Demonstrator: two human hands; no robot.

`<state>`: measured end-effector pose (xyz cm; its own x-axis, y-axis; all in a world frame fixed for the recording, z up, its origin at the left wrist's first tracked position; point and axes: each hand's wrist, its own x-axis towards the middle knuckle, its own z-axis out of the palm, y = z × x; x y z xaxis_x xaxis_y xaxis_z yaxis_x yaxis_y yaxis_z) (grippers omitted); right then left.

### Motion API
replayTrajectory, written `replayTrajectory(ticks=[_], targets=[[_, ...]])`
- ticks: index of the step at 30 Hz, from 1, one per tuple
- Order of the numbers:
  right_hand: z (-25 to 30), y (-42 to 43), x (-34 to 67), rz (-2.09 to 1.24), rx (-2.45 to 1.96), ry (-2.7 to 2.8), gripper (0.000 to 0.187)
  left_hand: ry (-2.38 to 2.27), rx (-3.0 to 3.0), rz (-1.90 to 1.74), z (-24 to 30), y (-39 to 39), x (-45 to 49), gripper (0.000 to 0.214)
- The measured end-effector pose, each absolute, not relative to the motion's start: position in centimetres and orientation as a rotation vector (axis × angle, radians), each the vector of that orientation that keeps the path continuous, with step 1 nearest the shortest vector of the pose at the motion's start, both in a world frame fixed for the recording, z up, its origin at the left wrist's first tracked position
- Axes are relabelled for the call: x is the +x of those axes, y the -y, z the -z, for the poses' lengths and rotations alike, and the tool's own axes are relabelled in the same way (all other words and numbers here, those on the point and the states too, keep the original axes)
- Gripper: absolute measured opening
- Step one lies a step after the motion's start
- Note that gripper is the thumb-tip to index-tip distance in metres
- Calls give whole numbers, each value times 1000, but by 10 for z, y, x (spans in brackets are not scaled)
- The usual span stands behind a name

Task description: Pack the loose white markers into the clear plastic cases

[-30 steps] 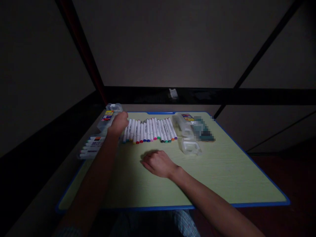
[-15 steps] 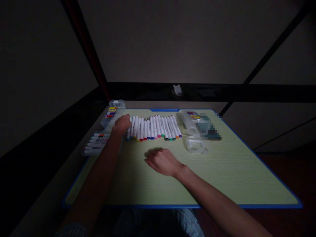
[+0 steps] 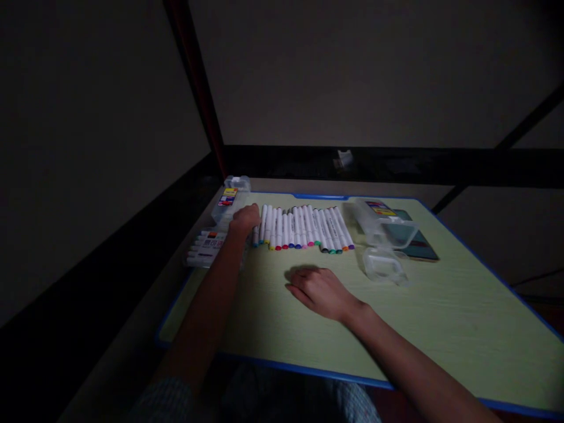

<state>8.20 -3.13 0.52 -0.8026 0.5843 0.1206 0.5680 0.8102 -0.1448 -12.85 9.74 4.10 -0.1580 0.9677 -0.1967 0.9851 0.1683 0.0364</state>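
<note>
On the pale-green, blue-edged table, we have white, colour-capped markers out in a row, more inside a clear plastic pack, our left hand at row's end, grip unclear, right hand loosely folded.

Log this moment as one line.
left hand: at left end of markers | right hand: on table | clear box: right of markers

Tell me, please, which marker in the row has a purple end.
It is the rightmost marker, nearest the clear plastic case on the right; its near end is purple, while the orange-ended marker lies immediately to its left.
</note>
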Motion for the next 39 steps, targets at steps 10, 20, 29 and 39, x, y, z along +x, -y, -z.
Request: replayTrajectory(ticks=[10,20,29,39], targets=[[1,32,84,-112,-878,2803,28,-2241,1882,49,-39,-97,-132,45],[1,31,84,-100,-853,2795,27,-2207,1937,-222,-48,-99,-133,26],[-1,31,84,-90,-872,2822,26,-1982,1906,-521,-48,-109,-124,15],[2,30,83,-230,-1008,2675,26,-1402,1342,-871,-62,-92,-86,9]])
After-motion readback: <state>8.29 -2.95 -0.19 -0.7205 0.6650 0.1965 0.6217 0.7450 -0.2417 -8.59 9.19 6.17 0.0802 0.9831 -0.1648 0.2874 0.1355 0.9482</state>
